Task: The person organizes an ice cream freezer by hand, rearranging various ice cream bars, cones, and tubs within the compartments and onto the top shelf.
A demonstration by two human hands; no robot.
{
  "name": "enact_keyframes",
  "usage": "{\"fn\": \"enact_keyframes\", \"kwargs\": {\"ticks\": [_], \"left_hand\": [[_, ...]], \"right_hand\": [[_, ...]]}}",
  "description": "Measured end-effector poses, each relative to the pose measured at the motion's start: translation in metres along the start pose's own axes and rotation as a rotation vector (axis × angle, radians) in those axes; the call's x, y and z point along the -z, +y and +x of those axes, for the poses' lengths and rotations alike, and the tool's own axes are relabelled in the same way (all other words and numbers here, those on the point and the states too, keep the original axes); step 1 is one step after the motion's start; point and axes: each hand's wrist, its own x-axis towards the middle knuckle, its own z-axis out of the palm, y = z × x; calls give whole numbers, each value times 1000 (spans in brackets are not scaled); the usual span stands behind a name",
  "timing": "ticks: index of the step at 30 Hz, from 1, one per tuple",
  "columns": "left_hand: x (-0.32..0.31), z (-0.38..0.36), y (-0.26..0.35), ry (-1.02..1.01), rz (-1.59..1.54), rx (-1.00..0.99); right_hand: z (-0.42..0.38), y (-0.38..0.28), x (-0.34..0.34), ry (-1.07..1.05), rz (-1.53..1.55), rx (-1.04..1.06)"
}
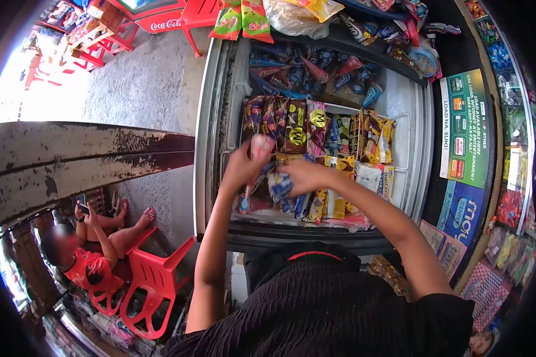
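Head view: an open freezer point(406, 137) fills the frame's centre, its left rim point(207, 125) near the left forearm point(214, 241), so a leftward swing could knock against it. Cones point(317, 70) lie at upper centre, with open room above them. Wrapped bars point(297, 126) near the middle could slide if brushed. The left hand point(239, 168) grips a pink-and-white pack point(261, 147), which a loose hold could drop; the right hand point(304, 177), holding a blue-and-white pack point(278, 185), is close enough to bump it.
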Motion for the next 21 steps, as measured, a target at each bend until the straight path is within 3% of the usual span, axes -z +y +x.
{"fn": "enact_keyframes", "kwargs": {"ticks": [1,5,7,9,11,13,14,15,17,19,21], "left_hand": [[2,16,10,44,-31,38],[11,77,37,137,-559,-115],[17,66,66,259,-554,-149],[16,52,59,332,-524,-136],[15,35,31,115,-403,-93],[3,10,3,-52,-234,9],[-1,-2,-8,-144,54,-18],[-9,-12,-25,-142,54,-14],[-35,-24,-72,-243,412,-111],[-45,-28,-89,-253,457,-81],[-43,-27,-90,-265,514,-62]], "right_hand": [[-2,5,12,5,8,1],[-3,39,63,174,720,-230],[14,68,88,267,840,-392],[43,117,99,402,1232,-402],[58,122,117,631,1477,-286],[61,111,119,805,1555,-392],[67,108,117,813,1492,-521],[70,105,108,808,1493,-522],[71,90,80,651,985,-391],[67,68,44,459,507,-94],[58,31,13,305,225,90]]}}
